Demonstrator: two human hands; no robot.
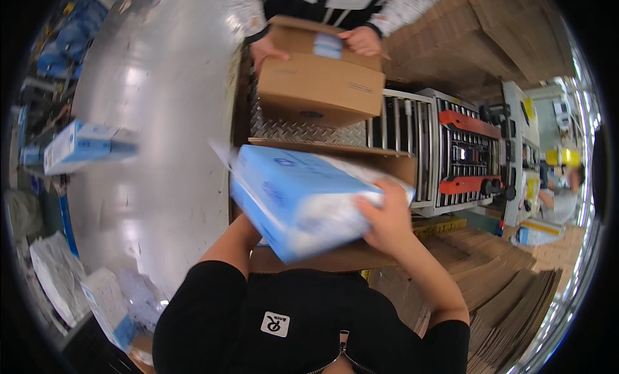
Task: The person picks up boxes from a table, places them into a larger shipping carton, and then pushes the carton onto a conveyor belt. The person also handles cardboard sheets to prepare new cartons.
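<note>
A light blue and white plastic-wrapped pack (303, 197) is held in front of my chest, tilted and blurred with motion. My right hand (387, 219) grips its right end, fingers curled over the top. My left hand is hidden under the pack; only my left forearm (235, 242) shows reaching beneath it. The pack hangs over an open brown carton (393, 161) whose flaps stick out below and behind it.
Across from me another person's hands (362, 40) hold a closed brown box (322, 77) on a roller conveyor (412, 129). A silver table (161, 103) lies to the left, with a blue pack (80, 145) above it. Flat cardboard stacks (509, 277) sit at right.
</note>
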